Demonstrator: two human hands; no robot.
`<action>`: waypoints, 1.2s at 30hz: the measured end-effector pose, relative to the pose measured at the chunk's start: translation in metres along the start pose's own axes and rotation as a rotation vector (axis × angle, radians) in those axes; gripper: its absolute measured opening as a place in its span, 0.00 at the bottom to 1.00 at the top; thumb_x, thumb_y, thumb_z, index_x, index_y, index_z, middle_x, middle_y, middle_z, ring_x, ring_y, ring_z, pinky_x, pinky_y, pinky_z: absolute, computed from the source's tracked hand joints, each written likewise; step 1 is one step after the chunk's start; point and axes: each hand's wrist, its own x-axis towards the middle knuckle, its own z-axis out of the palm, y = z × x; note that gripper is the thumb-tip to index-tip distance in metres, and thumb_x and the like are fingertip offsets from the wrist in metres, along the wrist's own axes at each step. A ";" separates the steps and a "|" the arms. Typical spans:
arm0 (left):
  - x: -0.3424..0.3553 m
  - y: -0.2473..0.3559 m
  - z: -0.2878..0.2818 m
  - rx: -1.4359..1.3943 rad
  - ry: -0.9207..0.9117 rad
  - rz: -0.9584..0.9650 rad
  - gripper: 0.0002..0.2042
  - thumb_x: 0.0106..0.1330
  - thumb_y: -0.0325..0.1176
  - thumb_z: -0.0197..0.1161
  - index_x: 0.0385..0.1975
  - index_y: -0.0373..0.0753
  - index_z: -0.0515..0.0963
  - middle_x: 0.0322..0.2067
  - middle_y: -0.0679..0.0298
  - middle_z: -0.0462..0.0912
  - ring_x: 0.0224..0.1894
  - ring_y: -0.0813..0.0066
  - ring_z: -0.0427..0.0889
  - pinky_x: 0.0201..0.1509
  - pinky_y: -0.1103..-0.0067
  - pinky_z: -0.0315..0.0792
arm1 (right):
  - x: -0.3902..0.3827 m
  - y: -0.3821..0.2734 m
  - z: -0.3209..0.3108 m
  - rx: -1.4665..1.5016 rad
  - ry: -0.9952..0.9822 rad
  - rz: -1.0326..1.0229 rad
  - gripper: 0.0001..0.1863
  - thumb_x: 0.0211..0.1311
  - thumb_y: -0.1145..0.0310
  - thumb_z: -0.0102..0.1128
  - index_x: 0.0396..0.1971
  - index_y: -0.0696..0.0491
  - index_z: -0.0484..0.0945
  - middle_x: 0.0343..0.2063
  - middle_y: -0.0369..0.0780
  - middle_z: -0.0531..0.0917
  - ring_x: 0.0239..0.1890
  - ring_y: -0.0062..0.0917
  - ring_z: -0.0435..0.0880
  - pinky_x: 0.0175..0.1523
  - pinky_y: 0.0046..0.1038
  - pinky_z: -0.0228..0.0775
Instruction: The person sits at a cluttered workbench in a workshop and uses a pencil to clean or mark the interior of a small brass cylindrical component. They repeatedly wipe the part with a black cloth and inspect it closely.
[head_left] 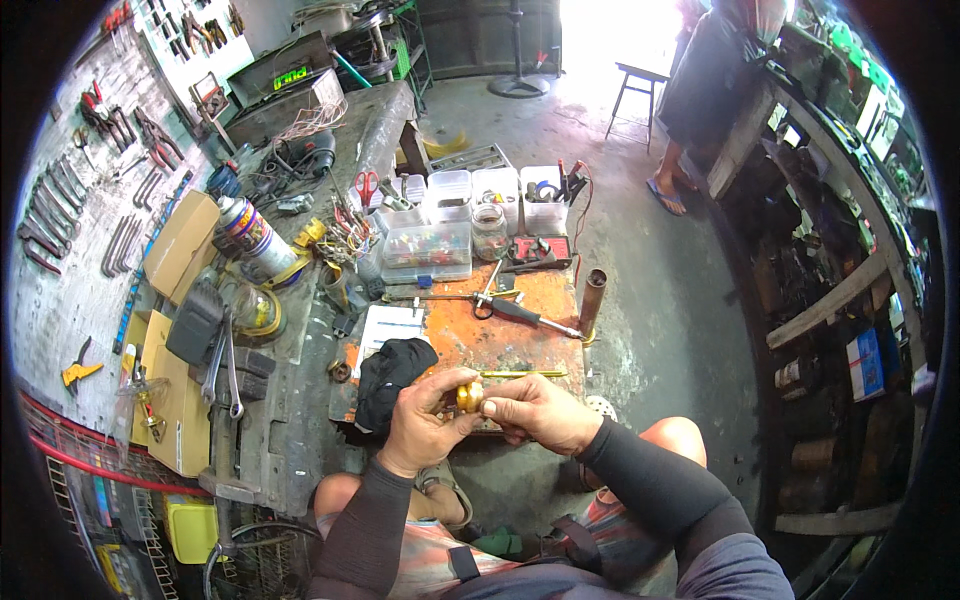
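Note:
My left hand [420, 420] and my right hand [538, 408] meet over the front edge of an orange-topped work board [520, 340]. Between their fingertips they pinch a small yellow brass-coloured part [469, 397]. A black cloth [388, 376] lies just left of my left hand. Behind my hands a thin yellow rod [523, 374] rests on the board. Farther back lies a black-handled screwdriver [530, 316]. Both forearms wear dark sleeves and my knees show below the bench.
Clear plastic boxes [427, 250], a glass jar [489, 232], red-handled scissors [366, 186] and a spray can [252, 238] crowd the bench. A rusty tube [592, 298] stands at the board's right edge. Tools hang on the left wall [70, 200]. A person [705, 90] stands at the back right.

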 end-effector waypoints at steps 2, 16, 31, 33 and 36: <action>0.004 0.006 0.001 0.229 -0.012 0.142 0.28 0.62 0.26 0.85 0.63 0.34 0.83 0.56 0.53 0.91 0.57 0.65 0.91 0.63 0.69 0.85 | 0.001 0.006 0.001 0.053 0.040 0.023 0.19 0.83 0.56 0.67 0.57 0.56 0.90 0.28 0.29 0.83 0.26 0.12 0.74 0.31 0.22 0.71; -0.001 -0.006 0.012 0.128 0.180 0.084 0.32 0.64 0.27 0.82 0.69 0.36 0.79 0.58 0.50 0.90 0.59 0.59 0.92 0.62 0.70 0.87 | 0.008 0.014 0.011 0.538 0.002 0.043 0.16 0.87 0.62 0.60 0.62 0.56 0.82 0.36 0.29 0.79 0.31 0.14 0.71 0.43 0.25 0.73; 0.000 0.014 -0.008 0.452 0.050 0.179 0.33 0.61 0.28 0.86 0.67 0.35 0.79 0.55 0.49 0.91 0.55 0.57 0.94 0.61 0.69 0.87 | 0.016 0.028 0.002 0.492 -0.096 0.050 0.16 0.84 0.59 0.65 0.57 0.55 0.86 0.38 0.30 0.82 0.35 0.17 0.75 0.45 0.26 0.75; 0.003 0.017 -0.011 0.344 -0.036 0.090 0.31 0.62 0.23 0.84 0.66 0.33 0.79 0.56 0.54 0.92 0.56 0.66 0.93 0.62 0.71 0.87 | 0.015 0.028 -0.002 0.344 -0.065 0.013 0.17 0.83 0.59 0.66 0.57 0.57 0.88 0.39 0.32 0.85 0.36 0.16 0.78 0.44 0.25 0.76; -0.004 0.003 -0.010 -0.335 0.022 -0.263 0.29 0.65 0.23 0.82 0.65 0.33 0.78 0.57 0.56 0.90 0.58 0.68 0.91 0.65 0.73 0.86 | 0.015 0.020 0.005 0.036 0.073 -0.056 0.19 0.84 0.61 0.66 0.60 0.59 0.88 0.40 0.33 0.88 0.37 0.15 0.80 0.43 0.24 0.77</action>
